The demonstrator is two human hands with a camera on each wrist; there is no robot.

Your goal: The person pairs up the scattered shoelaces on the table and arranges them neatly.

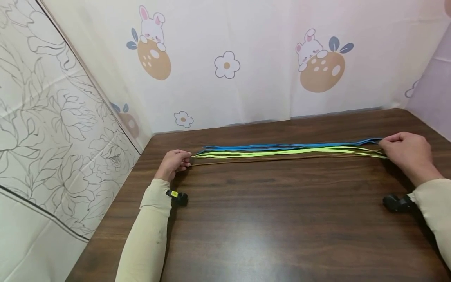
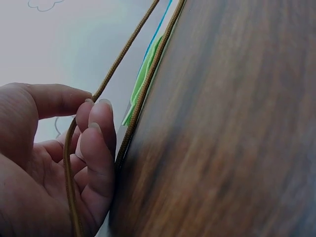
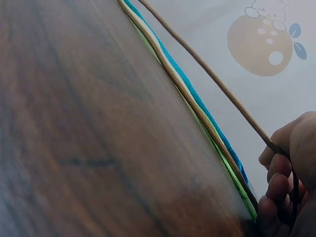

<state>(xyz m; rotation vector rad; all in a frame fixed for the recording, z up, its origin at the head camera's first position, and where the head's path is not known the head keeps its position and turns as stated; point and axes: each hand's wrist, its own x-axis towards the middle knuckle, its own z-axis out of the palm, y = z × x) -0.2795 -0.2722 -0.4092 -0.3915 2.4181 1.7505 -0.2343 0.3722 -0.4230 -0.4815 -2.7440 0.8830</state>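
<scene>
In the head view a thin brown cord (image 1: 253, 160) runs between my two hands, in front of the flat laces. My left hand (image 1: 174, 162) pinches it between thumb and fingertips; in the left wrist view the brown cord (image 2: 121, 57) trails down past the palm. At the other side my right hand (image 1: 408, 154) pinches the cord, shown stretched straight in the right wrist view (image 3: 212, 74). Another length of brown cord (image 3: 182, 89) lies on the table. Blue laces (image 1: 253, 147) and yellow-green laces (image 1: 275, 152) lie lengthwise beneath, side by side.
The dark wood table (image 1: 267, 219) spreads toward me, its back edge against a wall covering (image 1: 260, 94) with rabbit prints. A flower-patterned panel (image 1: 70, 117) stands at the left. Wrist cameras (image 1: 181, 198) are strapped on both sleeves.
</scene>
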